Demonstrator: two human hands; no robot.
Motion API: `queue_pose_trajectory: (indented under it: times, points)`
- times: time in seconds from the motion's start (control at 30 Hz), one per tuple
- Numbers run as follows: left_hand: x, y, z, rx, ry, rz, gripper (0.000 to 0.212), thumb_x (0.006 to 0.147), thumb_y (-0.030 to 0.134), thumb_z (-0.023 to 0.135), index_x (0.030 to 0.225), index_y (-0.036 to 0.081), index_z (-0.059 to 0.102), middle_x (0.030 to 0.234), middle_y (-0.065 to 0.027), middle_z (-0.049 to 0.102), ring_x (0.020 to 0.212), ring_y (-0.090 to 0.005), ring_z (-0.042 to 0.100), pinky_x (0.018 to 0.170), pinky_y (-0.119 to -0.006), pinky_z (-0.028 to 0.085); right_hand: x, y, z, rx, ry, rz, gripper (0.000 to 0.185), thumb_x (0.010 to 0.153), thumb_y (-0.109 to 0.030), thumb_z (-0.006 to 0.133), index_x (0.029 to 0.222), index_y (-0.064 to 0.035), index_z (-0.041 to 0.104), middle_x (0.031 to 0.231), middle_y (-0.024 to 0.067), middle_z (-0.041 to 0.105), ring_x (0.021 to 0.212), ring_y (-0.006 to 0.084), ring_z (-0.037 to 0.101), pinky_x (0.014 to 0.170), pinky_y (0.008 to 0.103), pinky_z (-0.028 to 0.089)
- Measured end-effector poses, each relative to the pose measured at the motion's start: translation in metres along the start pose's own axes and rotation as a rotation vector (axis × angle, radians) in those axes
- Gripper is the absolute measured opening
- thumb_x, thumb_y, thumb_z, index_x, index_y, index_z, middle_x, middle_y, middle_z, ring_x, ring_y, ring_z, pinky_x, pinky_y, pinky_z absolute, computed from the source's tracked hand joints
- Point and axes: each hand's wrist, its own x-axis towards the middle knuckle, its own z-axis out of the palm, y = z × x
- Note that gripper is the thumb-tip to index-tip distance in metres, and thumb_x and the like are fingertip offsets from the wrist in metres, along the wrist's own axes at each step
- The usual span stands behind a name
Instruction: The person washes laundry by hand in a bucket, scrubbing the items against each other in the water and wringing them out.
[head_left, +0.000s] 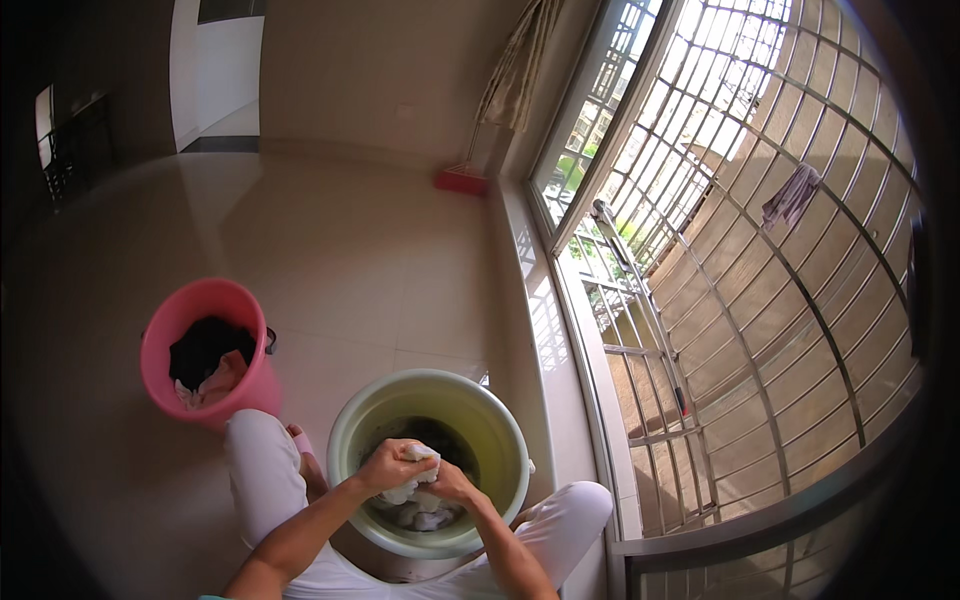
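Observation:
A pale green plastic bucket (495, 420) stands on the floor between my knees. Dark water (450, 442) lies inside it. Over the bucket my left hand (391, 465) grips a bunched white cloth (422, 454) from the left. My right hand (451, 480) holds the same cloth from the right, close against the left one. Below my hands, more white fabric (431, 517) sits in the water near the bucket's front wall. The cloth's full shape is hidden by my fingers and its folds.
A pink bucket (262, 375) to the left holds black clothing (206, 345) and a pinkish garment (225, 375). On the right run a raised window ledge (551, 352) and a barred window (750, 315). A red dustpan (461, 181) rests by the far wall.

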Motion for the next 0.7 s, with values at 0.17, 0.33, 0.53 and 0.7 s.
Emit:
queue_pose_trajectory:
  times: [0.17, 0.33, 0.53, 0.7]
  points:
    - [0.000, 0.019, -0.026, -0.715, 0.246, -0.240, 0.014, 0.078, 0.013, 0.054, 0.088, 0.004, 0.055, 0.083, -0.0039, 0.058, 0.074, -0.0120, 0.055, 0.067, -0.026, 0.045, -0.008, -0.020, -0.029, 0.609, 0.147, 0.107, 0.025, 0.061, -0.006, 0.059, 0.085, -0.0026, 0.054, 0.078, 0.0014, 0.056, 0.070, 0.0091, 0.050, 0.065, 0.0219, 0.040]
    - [0.013, -0.039, -0.029, -0.877, 0.453, -0.354, 0.021, 0.080, 0.023, 0.053, 0.090, 0.005, 0.052, 0.079, -0.0029, 0.056, 0.075, -0.0139, 0.055, 0.069, -0.030, 0.046, -0.009, -0.033, -0.032, 0.891, 0.419, -0.072, 0.041, 0.062, -0.003, 0.048, 0.102, -0.0031, 0.046, 0.091, 0.0032, 0.051, 0.080, 0.0103, 0.050, 0.069, 0.0216, 0.040]
    - [0.017, -0.077, -0.013, -1.172, 0.083, -0.562, 0.032, 0.079, 0.041, 0.048, 0.068, 0.011, 0.049, 0.068, -0.0020, 0.054, 0.061, -0.0133, 0.053, 0.055, -0.027, 0.045, -0.011, -0.076, 0.011, -0.170, 0.410, -0.197, 0.037, 0.067, -0.031, 0.057, 0.094, -0.0069, 0.047, 0.087, 0.0171, 0.052, 0.074, 0.0274, 0.054, 0.065, 0.0344, 0.044]
    - [0.028, -0.137, 0.003, -1.412, -0.268, -0.320, 0.034, 0.079, 0.044, 0.046, 0.061, 0.015, 0.049, 0.066, 0.0017, 0.054, 0.067, -0.0112, 0.052, 0.057, -0.030, 0.043, 0.011, -0.058, 0.026, -0.560, 0.677, -0.194, 0.026, 0.068, -0.033, 0.057, 0.071, -0.0083, 0.050, 0.061, 0.0100, 0.054, 0.053, 0.0278, 0.054, 0.046, 0.0388, 0.043]
